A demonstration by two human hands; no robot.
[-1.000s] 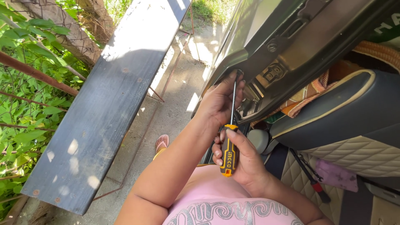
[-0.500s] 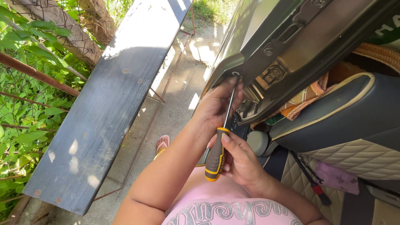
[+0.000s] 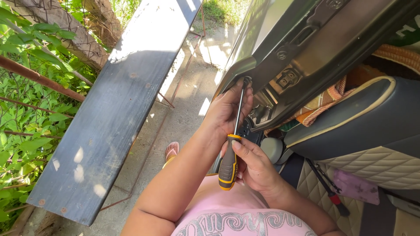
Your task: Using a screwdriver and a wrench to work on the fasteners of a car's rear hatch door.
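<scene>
Right hand (image 3: pixel 256 168) wraps the screwdriver (image 3: pixel 232 148) by its grey-and-yellow handle, fingers closed round it, thumb laid on the top collar. The shaft runs up and slightly right, tip at a screw (image 3: pixel 246 80) on the lower edge of the open car door (image 3: pixel 332 39), near the door's corner. Left hand (image 3: pixel 227 109) sits w/ fingers curled beside the shaft, fingertips up by the tip, steadying it; loosely closed on the shaft rather than clamped. The door latch (image 3: pixel 286 78) is just right of the tip. Below the door: a dark car seat (image 3: pixel 372 122) w/ cream piping and a quilted panel. A long grey plank (image 3: pixel 118 109) lies left of the arms on a thin metal frame, green leaves (image 3: pixel 30 131) beyond it. A foot in a sandal (image 3: pixel 172 150) shows on the concrete ground (image 3: pixel 188 118).
</scene>
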